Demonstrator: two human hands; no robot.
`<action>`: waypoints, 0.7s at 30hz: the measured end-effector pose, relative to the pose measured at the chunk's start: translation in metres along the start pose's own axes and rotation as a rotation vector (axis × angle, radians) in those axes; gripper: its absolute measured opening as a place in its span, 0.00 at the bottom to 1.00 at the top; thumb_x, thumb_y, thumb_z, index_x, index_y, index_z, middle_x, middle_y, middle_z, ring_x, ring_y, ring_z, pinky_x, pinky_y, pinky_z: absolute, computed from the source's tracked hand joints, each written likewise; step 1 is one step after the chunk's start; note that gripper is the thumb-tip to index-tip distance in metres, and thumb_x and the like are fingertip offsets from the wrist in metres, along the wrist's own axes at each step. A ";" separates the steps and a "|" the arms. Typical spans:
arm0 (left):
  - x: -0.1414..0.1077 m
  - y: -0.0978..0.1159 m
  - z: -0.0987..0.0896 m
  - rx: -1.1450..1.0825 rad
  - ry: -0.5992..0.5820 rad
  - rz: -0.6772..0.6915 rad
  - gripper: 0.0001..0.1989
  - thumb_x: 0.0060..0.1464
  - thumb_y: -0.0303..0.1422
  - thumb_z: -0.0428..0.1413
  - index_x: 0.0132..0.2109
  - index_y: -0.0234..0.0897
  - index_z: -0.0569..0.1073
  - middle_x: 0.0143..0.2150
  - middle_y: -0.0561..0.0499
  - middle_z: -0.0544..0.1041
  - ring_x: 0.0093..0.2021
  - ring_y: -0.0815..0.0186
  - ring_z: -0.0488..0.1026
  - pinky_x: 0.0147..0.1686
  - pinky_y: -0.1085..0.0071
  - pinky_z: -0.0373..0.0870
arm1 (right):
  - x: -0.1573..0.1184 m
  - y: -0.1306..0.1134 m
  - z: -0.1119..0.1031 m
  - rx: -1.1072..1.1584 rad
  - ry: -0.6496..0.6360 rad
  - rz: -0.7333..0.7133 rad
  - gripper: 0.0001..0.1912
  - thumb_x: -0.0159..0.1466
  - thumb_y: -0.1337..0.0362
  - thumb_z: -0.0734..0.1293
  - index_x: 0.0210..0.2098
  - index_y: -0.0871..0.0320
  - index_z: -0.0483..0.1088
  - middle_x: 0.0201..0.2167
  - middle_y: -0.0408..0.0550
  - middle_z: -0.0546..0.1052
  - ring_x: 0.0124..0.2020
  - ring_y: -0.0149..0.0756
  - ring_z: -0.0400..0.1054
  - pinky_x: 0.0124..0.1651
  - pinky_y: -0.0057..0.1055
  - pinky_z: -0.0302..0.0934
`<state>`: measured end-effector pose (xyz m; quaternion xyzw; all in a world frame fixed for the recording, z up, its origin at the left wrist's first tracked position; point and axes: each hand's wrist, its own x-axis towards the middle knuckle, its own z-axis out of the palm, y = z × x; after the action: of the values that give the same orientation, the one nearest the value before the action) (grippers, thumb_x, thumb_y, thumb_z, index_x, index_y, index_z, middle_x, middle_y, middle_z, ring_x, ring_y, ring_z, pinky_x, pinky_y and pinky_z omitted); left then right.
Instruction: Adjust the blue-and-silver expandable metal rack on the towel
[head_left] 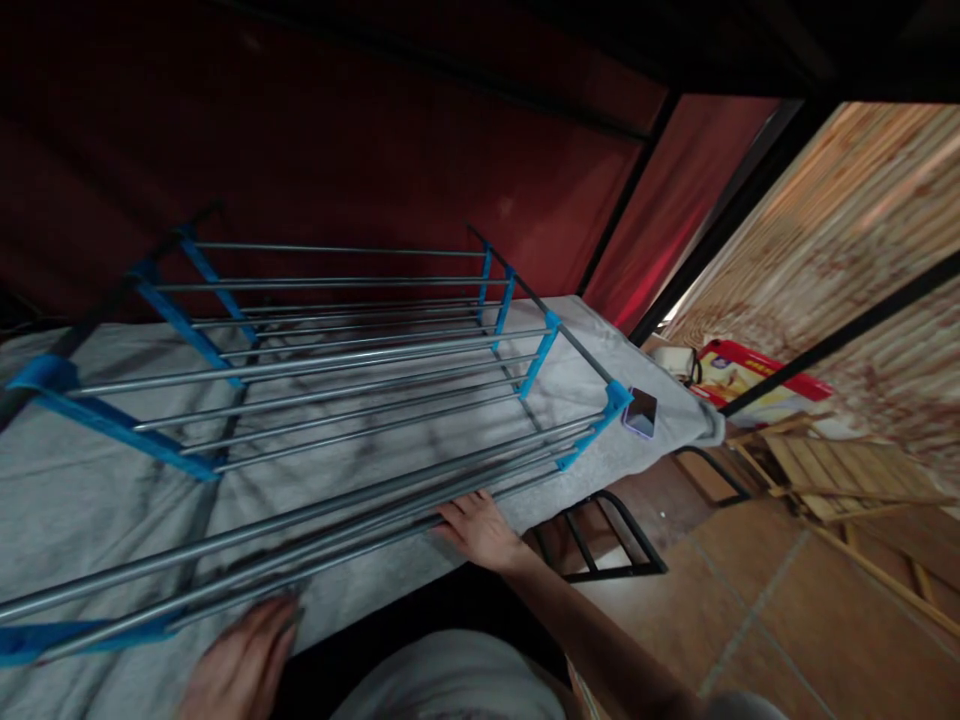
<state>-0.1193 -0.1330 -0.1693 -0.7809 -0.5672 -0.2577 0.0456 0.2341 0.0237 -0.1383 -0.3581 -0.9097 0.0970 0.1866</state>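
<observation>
A rack of grey metal rods [360,355] with blue plastic brackets [540,355] lies on a light grey cloth [600,455]. My right hand [480,527] is at the near rods, right of the middle, its fingertips at the lowest rod and partly hidden by it. Whether those fingers grip the rod is unclear. Low on the left, my left hand [244,655] is blurred by motion beside the cloth's near edge, just below the near rods and to the right of the nearest blue bracket [90,640].
A phone [640,413] lies on the cloth beyond the rack's right end. Black metal chair frames [626,570] stand at the near right edge. Further right are a red and yellow box [750,380] and wooden folding furniture [840,475] on the tiled floor. A dark red panel [337,150] rises behind.
</observation>
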 end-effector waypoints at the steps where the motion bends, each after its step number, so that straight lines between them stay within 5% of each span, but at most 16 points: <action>1: 0.012 0.012 0.011 0.024 -0.008 0.048 0.31 0.60 0.33 0.47 0.69 0.57 0.54 0.54 0.51 0.78 0.51 0.55 0.76 0.49 0.56 0.75 | -0.005 0.000 0.000 0.017 0.025 0.011 0.16 0.69 0.57 0.62 0.53 0.54 0.68 0.47 0.51 0.75 0.49 0.43 0.67 0.55 0.44 0.58; 4: 0.056 0.044 0.037 0.042 -0.107 0.098 0.21 0.61 0.34 0.48 0.61 0.48 0.69 0.56 0.48 0.76 0.55 0.56 0.74 0.57 0.58 0.69 | -0.028 0.001 0.000 0.088 0.132 0.086 0.16 0.69 0.64 0.60 0.55 0.53 0.67 0.50 0.52 0.73 0.52 0.44 0.65 0.57 0.45 0.58; 9: 0.118 0.084 0.058 -0.027 -0.307 0.109 0.22 0.63 0.32 0.46 0.62 0.43 0.67 0.58 0.46 0.75 0.56 0.58 0.73 0.58 0.60 0.67 | -0.083 0.029 -0.012 0.210 0.471 0.493 0.12 0.68 0.65 0.57 0.46 0.52 0.69 0.45 0.52 0.72 0.50 0.44 0.66 0.52 0.44 0.62; 13: 0.148 0.106 0.067 -0.088 -0.387 0.065 0.21 0.63 0.29 0.45 0.61 0.42 0.69 0.56 0.46 0.77 0.53 0.57 0.75 0.53 0.61 0.72 | -0.112 0.069 -0.035 0.212 0.737 0.845 0.16 0.66 0.63 0.56 0.51 0.56 0.64 0.46 0.54 0.69 0.51 0.43 0.64 0.55 0.44 0.61; 17: 0.162 0.108 0.070 -0.190 -0.448 0.053 0.21 0.64 0.29 0.43 0.61 0.43 0.69 0.52 0.47 0.79 0.48 0.60 0.78 0.49 0.64 0.75 | -0.110 0.102 -0.046 0.290 0.696 0.861 0.23 0.62 0.66 0.56 0.56 0.57 0.63 0.52 0.55 0.69 0.53 0.41 0.65 0.58 0.44 0.59; 21: 0.162 0.101 0.072 -0.216 -0.469 0.031 0.21 0.65 0.30 0.42 0.61 0.44 0.68 0.54 0.47 0.78 0.49 0.59 0.78 0.49 0.63 0.75 | -0.095 0.114 -0.042 0.345 0.672 0.820 0.20 0.60 0.66 0.58 0.51 0.56 0.67 0.47 0.52 0.73 0.49 0.40 0.67 0.56 0.42 0.60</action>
<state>0.0339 -0.0025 -0.1350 -0.8283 -0.5193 -0.1278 -0.1670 0.3855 0.0425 -0.1608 -0.6582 -0.5574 0.1894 0.4693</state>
